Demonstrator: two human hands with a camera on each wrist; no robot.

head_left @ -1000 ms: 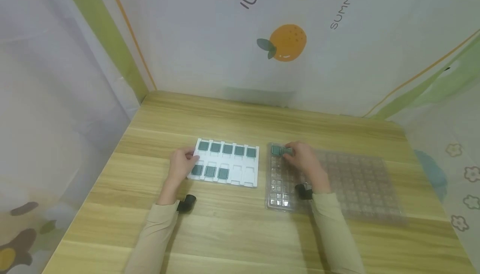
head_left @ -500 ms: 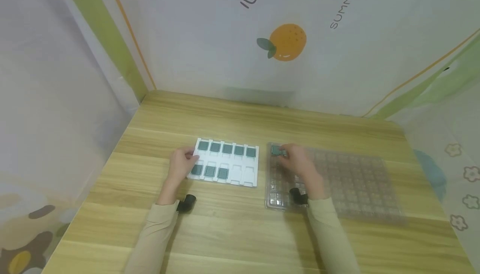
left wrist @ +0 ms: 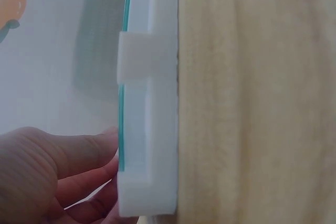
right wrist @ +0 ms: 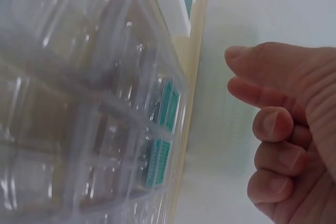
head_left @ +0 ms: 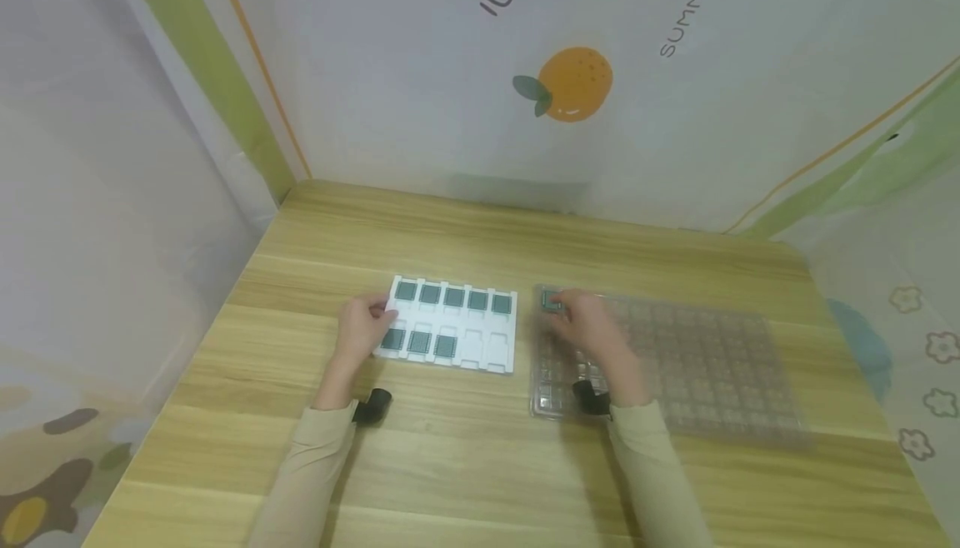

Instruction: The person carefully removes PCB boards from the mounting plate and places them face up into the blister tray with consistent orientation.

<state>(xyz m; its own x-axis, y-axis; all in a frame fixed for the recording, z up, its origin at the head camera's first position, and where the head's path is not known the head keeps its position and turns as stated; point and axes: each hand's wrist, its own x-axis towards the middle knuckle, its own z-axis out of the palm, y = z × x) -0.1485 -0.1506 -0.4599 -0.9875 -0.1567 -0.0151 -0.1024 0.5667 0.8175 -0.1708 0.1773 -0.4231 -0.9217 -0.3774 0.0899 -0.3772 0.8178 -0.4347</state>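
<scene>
My left hand (head_left: 363, 327) grips the left edge of a white tray (head_left: 459, 320). In the tray, small square green circuit boards (head_left: 453, 298) fill the far row and part of the near row; the near row's right slots are bare. In the left wrist view, the thumb presses at the tray's corner beside a board's thin green edge (left wrist: 121, 129). My right hand (head_left: 592, 327) hovers over a clear plastic tray (right wrist: 68, 98), thumb and index slightly apart with nothing between them, the other fingers loosely curled. Two green boards (right wrist: 169, 106) sit in the clear tray's end compartments.
Many small compartments make up the clear tray, which stretches right along the wooden table (head_left: 450, 465). A strip of bare wood separates the two trays. Behind the table hangs a pale curtain (head_left: 420, 98) with fruit prints.
My right hand has let go of the second green board in the clear tray and shifted left, partly covering the boards in the head view. The left hand has stayed at the white tray.
</scene>
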